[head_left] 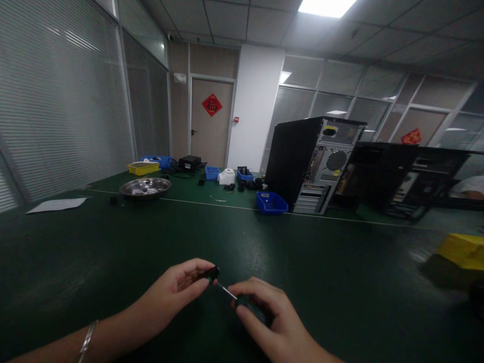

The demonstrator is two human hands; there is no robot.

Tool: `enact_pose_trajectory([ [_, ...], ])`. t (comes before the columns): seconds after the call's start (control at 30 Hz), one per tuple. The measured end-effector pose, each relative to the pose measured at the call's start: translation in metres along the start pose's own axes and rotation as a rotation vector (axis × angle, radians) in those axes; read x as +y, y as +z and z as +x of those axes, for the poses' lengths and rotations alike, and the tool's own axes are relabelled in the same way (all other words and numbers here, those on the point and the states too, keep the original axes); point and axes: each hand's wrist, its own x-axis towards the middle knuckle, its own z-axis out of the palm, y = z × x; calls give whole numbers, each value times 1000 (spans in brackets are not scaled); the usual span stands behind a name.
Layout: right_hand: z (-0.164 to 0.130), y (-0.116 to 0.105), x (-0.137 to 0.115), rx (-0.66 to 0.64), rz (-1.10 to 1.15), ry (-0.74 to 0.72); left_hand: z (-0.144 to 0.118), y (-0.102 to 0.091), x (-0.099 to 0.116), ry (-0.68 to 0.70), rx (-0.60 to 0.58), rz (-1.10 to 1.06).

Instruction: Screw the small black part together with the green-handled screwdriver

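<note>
Low over the green table (212, 232), my left hand (181, 285) pinches a small black part (214, 274) between thumb and fingers; its exact kind is too small to tell. Opposite it, my right hand (274, 315) is wrapped round the dark handle of a screwdriver (247, 305). The screwdriver's thin metal shaft points up and left, and its tip is at or very near the black part. Whether tip and part touch I cannot tell.
A black computer tower (293, 161) stands at the back right beside a blue tray (271, 203). A steel bowl (145, 187) with small pieces, a yellow basket (142, 168) and a paper sheet (56, 204) are at the left. A yellow object (463, 250) lies far right.
</note>
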Motion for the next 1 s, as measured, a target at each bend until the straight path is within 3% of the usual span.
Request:
enact_pose_trajectory([
  [0.33, 1, 0, -1, -25, 35, 16, -2, 0, 5, -16, -26, 106],
  [0.53, -2, -1, -1, -35, 38, 18, -5, 6, 10, -51, -53, 53],
  [1.0, -2, 0, -2, 1, 58, 38, -5, 1, 2, 22, -114, 47],
])
